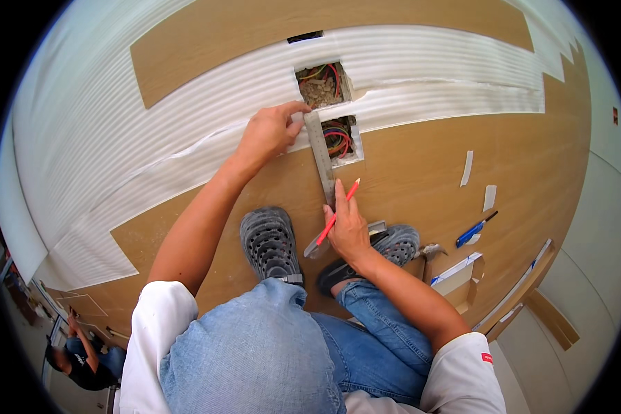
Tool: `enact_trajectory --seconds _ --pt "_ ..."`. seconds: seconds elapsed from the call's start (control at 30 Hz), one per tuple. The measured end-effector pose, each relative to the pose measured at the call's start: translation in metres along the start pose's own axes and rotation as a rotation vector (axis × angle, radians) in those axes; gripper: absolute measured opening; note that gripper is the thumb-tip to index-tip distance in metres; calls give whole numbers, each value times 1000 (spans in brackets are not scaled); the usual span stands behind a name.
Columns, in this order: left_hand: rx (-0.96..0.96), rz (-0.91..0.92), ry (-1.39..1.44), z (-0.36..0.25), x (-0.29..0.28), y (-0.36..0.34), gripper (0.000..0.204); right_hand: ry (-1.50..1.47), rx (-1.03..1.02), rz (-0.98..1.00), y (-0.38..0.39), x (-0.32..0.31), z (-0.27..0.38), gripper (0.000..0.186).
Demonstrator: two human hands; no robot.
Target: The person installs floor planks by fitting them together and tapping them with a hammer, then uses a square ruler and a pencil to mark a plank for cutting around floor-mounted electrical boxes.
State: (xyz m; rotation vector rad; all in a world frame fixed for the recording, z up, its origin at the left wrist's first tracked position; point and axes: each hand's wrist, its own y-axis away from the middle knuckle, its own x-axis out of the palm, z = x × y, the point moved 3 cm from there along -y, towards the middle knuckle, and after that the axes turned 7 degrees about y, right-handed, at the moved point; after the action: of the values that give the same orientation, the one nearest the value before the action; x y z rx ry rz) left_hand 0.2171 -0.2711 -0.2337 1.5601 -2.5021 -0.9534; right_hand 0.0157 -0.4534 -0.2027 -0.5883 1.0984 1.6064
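Left hand [272,131], thumb and forefinger parted, rests at the tip of a steel try square [321,155] beside a wired opening [338,141]; right hand [350,234], at its near end, pinches a red pencil [327,229]; pressing the blade flat should prevent slipping.

The wood floor [407,159] meets white ridged foam [214,103] along its stepped upper edge. On the foam lies a separate board [255,34]. A ruler [319,152] crosses that edge, beside an opening [356,147] with wires [338,140]. Toward the floor's right edge lie white strips [467,168], a blue tool [468,234], a hammer [431,250] and an open box [462,293].
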Motion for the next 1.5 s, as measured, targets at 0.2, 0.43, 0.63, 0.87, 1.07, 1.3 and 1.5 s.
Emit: enact_trajectory --seconds 0.2,0.43,0.63,0.87,1.07,1.3,1.5 --pt "-21 11 40 1 0 1 27 14 2 4 1 2 1 71" --pt "24 -44 -9 6 5 -1 30 47 2 8 -1 4 0 72" --pt "30 -59 -51 4 6 1 26 47 15 69 -1 3 -2 71" --pt "61 -71 -48 4 6 2 26 57 18 98 -1 4 -2 73" --pt "57 -77 -36 7 7 1 25 54 -8 74 -1 5 -4 74" --pt "64 -80 -64 9 7 0 25 27 4 62 -2 4 -2 72" --pt "94 -95 -84 12 9 0 25 54 2 65 -2 5 -2 72"
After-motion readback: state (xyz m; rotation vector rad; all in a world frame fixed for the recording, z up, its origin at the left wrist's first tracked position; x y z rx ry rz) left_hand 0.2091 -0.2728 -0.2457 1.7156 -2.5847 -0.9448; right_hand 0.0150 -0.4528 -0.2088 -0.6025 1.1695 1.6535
